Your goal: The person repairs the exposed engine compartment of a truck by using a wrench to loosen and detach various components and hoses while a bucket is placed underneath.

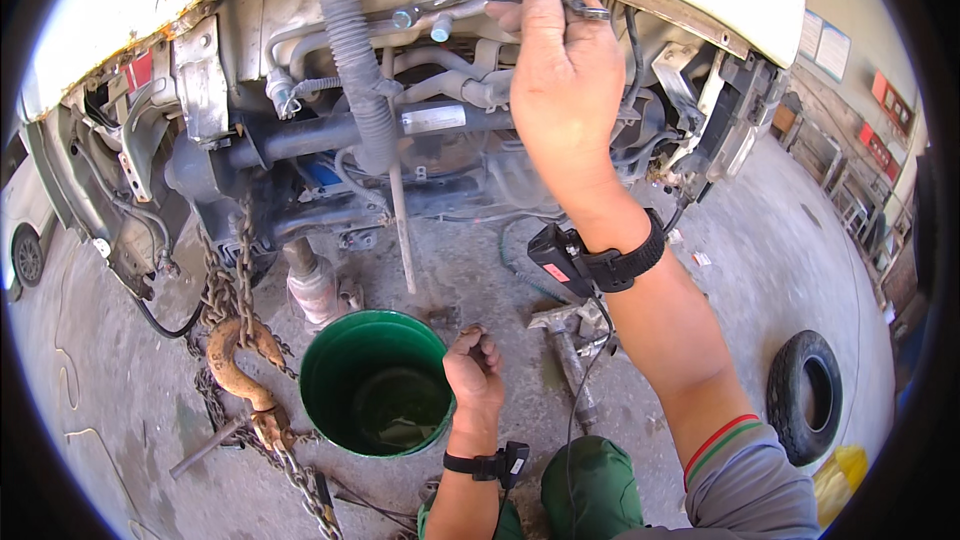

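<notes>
High under the raised white vehicle body, my right hand is closed around a metal wrench, its dark shiny end sticking out past the thumb. The fingers wrap behind it, so most of the tool is hidden. Just left of that hand are metal pipes with two light blue capped ends. My left hand is low, curled closed beside the right rim of a green bucket. Whether anything is inside its curled fingers is hidden. A little dark liquid shows in the bucket's bottom.
A ribbed grey hose and a thin rod hang from the vehicle. At left, a rusty hook lies with heavy chains. A bottle jack stands behind the bucket. On the right, a tyre rests on the concrete floor.
</notes>
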